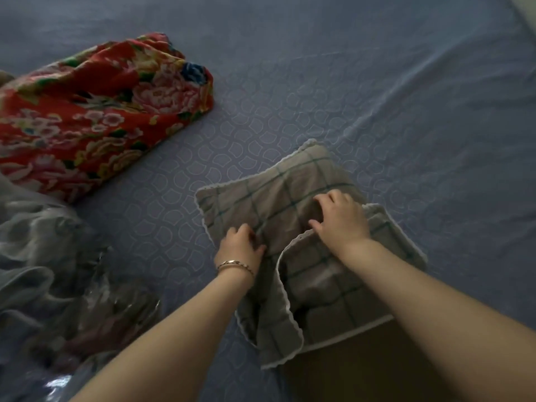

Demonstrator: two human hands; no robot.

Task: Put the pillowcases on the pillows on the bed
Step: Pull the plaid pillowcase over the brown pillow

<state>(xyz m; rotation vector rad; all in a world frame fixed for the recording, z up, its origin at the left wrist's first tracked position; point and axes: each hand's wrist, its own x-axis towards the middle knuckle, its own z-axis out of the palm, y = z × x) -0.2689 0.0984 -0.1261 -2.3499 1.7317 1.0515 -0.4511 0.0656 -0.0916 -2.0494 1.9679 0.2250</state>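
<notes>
**Home bedroom: bed surface fills the view**

A blue-grey quilted bedsheet with a stitched shell pattern [261, 126] covers nearly the whole frame, soft and creased as over a mattress. On it lies a grey checked pillowcase with white lace trim [275, 198], one flap folded over. At the left sits a bundled red floral cotton quilt [95, 111]. Below that is a heap of pale grey gauzy fabric [26, 233] beside a crumpled clear plastic bag [116, 309] — all household bedding. The light is dim and indoor. A brown patch at the bottom edge [362, 361] is too unclear to name.
</notes>
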